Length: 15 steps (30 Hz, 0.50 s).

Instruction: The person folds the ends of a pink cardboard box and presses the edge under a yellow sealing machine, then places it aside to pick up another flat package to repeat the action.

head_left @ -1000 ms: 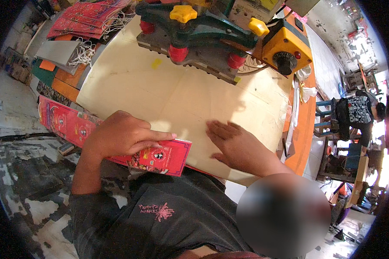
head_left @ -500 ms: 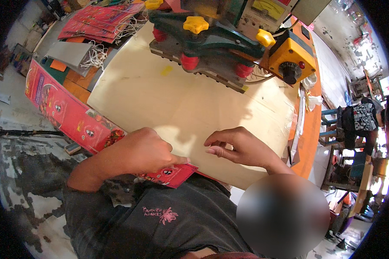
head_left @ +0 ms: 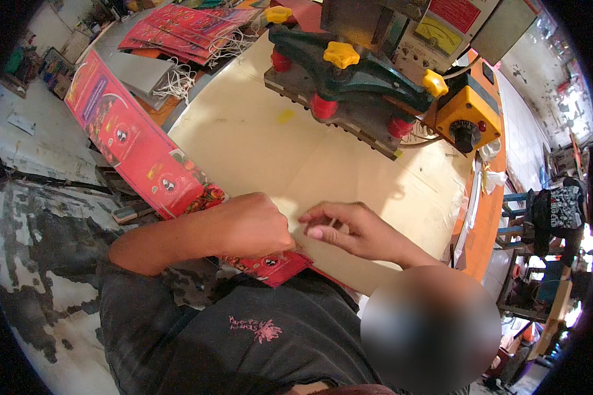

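A long red printed strip (head_left: pixel 168 184) with repeated pictures runs from the upper left along the table's near left edge and passes under my left hand (head_left: pixel 254 224). Its near end (head_left: pixel 277 268) shows below that hand, against my dark shirt. My left hand is closed, knuckles up, on the strip near this end; its fingertips are mostly hidden. To its right, my right hand (head_left: pixel 356 230) hovers by the edge of the pale work sheet (head_left: pixel 257 151). Its fingers are loosely bent and apart, with nothing visible in them.
A press with a dark green frame (head_left: pixel 362 82), yellow knobs and red insulators stands over the sheet's far side. Beside it is a yellow control box (head_left: pixel 469 115) with a dial. Red printed pieces with white cords (head_left: pixel 184 33) lie at the far left. A person (head_left: pixel 560 210) is far right.
The view has shifted, so the table and press sit farther right and lower. My left index finger, stretched along the strip's end before, is now curled in. My right hand has come closer to the left.
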{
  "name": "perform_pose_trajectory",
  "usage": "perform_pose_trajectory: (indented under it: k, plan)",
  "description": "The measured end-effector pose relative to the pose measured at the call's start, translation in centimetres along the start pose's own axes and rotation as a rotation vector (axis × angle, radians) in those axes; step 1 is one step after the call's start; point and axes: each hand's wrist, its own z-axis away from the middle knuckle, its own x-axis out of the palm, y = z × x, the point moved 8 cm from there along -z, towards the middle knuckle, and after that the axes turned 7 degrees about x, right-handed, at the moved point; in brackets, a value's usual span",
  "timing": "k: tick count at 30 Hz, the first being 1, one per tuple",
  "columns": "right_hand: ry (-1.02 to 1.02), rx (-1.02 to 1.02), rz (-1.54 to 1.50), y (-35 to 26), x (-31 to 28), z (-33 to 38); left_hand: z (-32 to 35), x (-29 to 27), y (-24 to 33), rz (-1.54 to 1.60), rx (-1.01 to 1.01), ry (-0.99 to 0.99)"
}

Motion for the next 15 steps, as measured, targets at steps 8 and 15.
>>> perform_pose_trajectory:
  k: [8, 15]
  plan:
    - [-0.047, -0.039, -0.341, -2.0, 0.2, -6.8, -1.6, 0.4, 2.0, -0.055, 0.124, -0.098]
    - [-0.161, -0.116, -0.1, -6.8, 2.7, -11.8, -2.5, -1.1, 4.3, -0.203, 0.238, 0.113]
